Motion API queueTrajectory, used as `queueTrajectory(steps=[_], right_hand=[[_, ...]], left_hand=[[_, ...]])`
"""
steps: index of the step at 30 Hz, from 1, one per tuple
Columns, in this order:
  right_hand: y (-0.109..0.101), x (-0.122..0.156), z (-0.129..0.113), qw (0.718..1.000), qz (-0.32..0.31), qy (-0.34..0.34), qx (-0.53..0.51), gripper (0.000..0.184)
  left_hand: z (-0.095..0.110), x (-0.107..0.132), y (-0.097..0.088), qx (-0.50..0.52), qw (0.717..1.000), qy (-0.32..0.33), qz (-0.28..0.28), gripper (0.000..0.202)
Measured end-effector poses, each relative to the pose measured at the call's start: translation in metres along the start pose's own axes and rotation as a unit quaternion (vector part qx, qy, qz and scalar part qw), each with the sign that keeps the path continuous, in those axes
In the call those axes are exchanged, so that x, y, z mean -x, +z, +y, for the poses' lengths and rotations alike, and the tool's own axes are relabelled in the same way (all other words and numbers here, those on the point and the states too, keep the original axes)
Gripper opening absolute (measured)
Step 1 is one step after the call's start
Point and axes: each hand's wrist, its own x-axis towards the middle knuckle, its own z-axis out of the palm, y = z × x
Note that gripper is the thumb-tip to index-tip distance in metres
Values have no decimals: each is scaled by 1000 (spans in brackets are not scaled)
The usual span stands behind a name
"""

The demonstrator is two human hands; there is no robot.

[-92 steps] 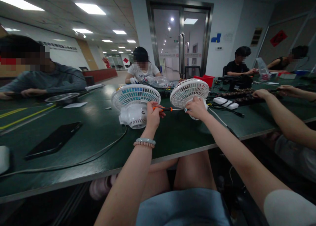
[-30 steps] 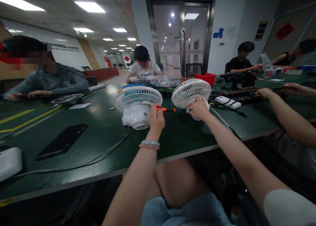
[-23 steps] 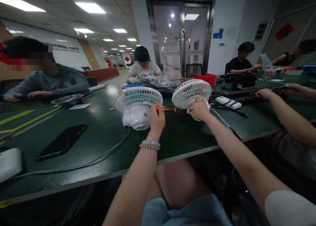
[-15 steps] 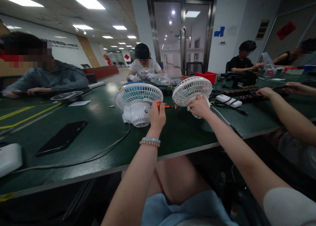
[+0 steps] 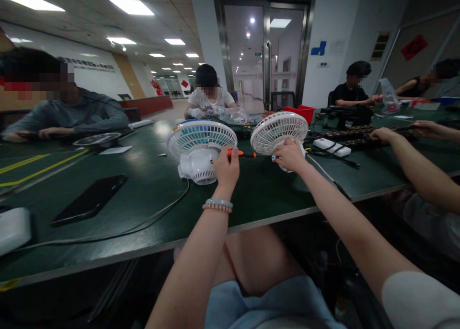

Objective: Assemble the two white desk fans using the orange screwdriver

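My left hand (image 5: 227, 165) is closed around an orange and black screwdriver (image 5: 247, 155), its orange end pointing right. Just behind that hand, a white desk fan (image 5: 203, 144) stands on the table with its round grille facing away. A second white fan (image 5: 278, 127) stands to the right, tilted back. In front of its rear side my right hand (image 5: 290, 155) is closed, and a small part with a pale blue end (image 5: 275, 158) pokes out from its fingertips. The fingers hide most of that part and the middle of the fan's back.
On the green table (image 5: 143, 185) lie a black phone (image 5: 89, 199), a pale cable (image 5: 158, 216) and a white power strip (image 5: 332, 147). A red bin (image 5: 304, 112) stands behind. Another person's arms (image 5: 413, 158) reach in from the right. Several people sit around the table.
My left hand and the screwdriver have shifted very slightly left. My right hand and both fans stay practically in place.
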Motion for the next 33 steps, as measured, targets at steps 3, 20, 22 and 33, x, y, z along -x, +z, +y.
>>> queueTrajectory(steps=[3,20,22,33], right_hand=[[-1,0,0,1000,-5,0,0,26],[0,-1,1,1000,-2,0,-5,28],[0,-1,1,1000,-3,-1,-2,28],[-1,-1,-1,1000,-4,0,1,27]], left_hand=[[-1,0,1,-14,1000,-9,4,33],[-9,-1,6,27,999,40,-5,18],[-9,-1,7,23,999,44,-2,19],[-7,1,6,22,999,36,2,18]])
